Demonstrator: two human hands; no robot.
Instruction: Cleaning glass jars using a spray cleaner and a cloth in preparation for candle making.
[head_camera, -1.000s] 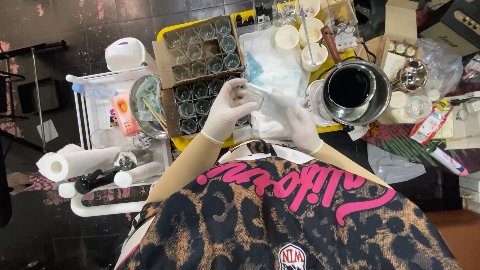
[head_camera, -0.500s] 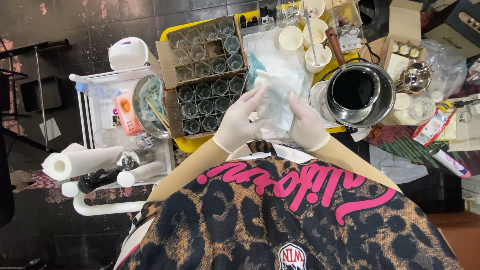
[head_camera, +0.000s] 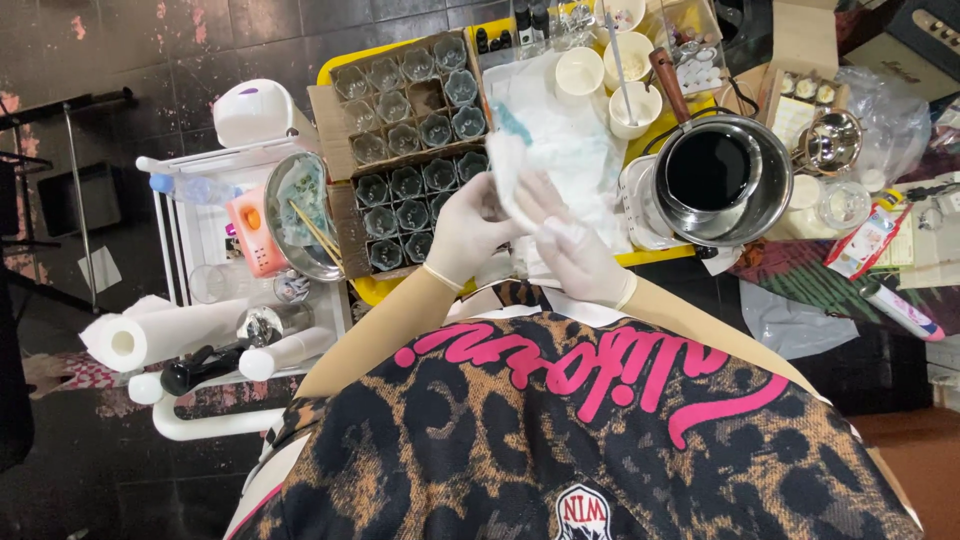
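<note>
A crumpled white paper towel (head_camera: 512, 175), stained teal in places, sits between the two gloved hands just above the near edge of the yellow tray (head_camera: 372, 290), held up off the surface so that it can be worked around something small. The left hand (head_camera: 466, 230) curls closed at about nine o'clock of the towel, apparently gripping a small object that the towel and fingers hide, so I cannot tell what it is; the right hand (head_camera: 570, 250), at about five o'clock, pinches the towel's lower part with its fingers folded over the paper. Both wear pale gloves, which fits the stains on the paper. At ten o'clock of the hands a cardboard box (head_camera: 405, 150) with dividers keeps rows of small clear glass jars upright and apart. At three o'clock a metal pot (head_camera: 715, 175) of dark liquid stands on a small white base, its wooden handle pointing toward twelve. White cups (head_camera: 610, 75) stand at one o'clock, one with a stick in it. Off the desk at nine o'clock, a white cart (head_camera: 200, 230) carries a metal bowl (head_camera: 300, 215) with sticks, and paper rolls (head_camera: 150, 335) within reach.
</note>
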